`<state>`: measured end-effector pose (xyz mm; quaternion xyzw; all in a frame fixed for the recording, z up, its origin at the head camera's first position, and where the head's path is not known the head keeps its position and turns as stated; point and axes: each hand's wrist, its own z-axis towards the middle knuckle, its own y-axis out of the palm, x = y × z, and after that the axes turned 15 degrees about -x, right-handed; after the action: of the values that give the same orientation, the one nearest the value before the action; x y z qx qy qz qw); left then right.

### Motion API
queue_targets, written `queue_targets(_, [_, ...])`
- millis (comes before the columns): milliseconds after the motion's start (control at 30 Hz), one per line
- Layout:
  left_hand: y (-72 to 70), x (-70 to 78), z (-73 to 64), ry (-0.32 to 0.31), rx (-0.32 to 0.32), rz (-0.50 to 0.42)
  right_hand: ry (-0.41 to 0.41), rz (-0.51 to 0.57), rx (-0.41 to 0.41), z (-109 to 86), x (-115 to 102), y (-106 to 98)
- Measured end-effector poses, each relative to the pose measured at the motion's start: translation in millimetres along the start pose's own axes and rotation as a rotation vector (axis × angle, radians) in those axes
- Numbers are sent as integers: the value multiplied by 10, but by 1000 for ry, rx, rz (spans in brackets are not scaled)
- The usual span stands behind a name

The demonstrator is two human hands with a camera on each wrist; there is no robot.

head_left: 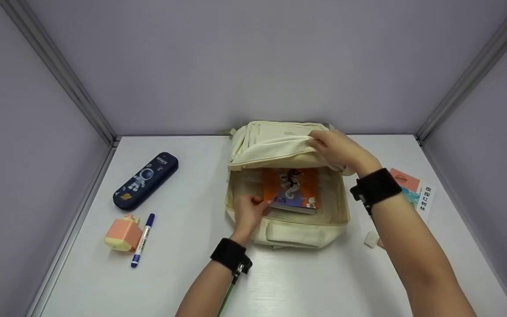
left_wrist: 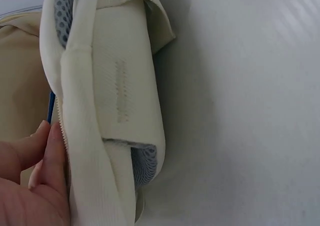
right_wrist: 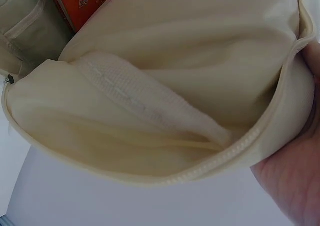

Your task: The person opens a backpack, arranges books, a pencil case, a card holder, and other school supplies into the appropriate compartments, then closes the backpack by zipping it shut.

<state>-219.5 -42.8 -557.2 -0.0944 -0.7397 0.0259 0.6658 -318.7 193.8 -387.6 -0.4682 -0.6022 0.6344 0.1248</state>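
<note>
At two o'clock on the bag, right hand grips raised flap; at eight, left hand pinches edge of orange book lying inside.

From the head, the table is viewed forward and down, from well above. From the left wrist, the near rim of the bag is faced at close range; from the right wrist, the underside of the flap. The bag is shared by all three, the book by head and right wrist.
</note>
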Motion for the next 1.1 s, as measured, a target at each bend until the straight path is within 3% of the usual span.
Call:
queue_targets(67, [20,8,31,13,-1,13,-15,-7,7,-5,2,0])
queue_targets(167, [32,3,61,38,-10,117,-33,-19,18,-11,3,2])
queue_targets(300, [12,12,44,60,-74,361,-22,-3,20,-7,19,4])
queue_targets(400, [6,66,-10,85,-147,483,-3,10,19,11,53,4])
queue_targets(467, [8,125,-48,115,-151,562,10,13,15,26,82,4])
queue_targets(567, [-1,250,-91,225,-59,696,23,10,10,46,107,7])
queue_targets(667, [-40,420,-111,400,74,808,26,5,6,50,115,17])
queue_targets(800, [-118,673,-113,633,204,865,32,-11,7,51,108,45])
queue_targets(900, [-188,819,-63,751,262,884,35,-19,10,49,90,71])
queue_targets(1000, [-273,930,28,755,289,933,32,-35,1,37,66,100])
queue_targets(1100, [-370,1015,130,641,212,963,27,-75,-10,21,38,138])
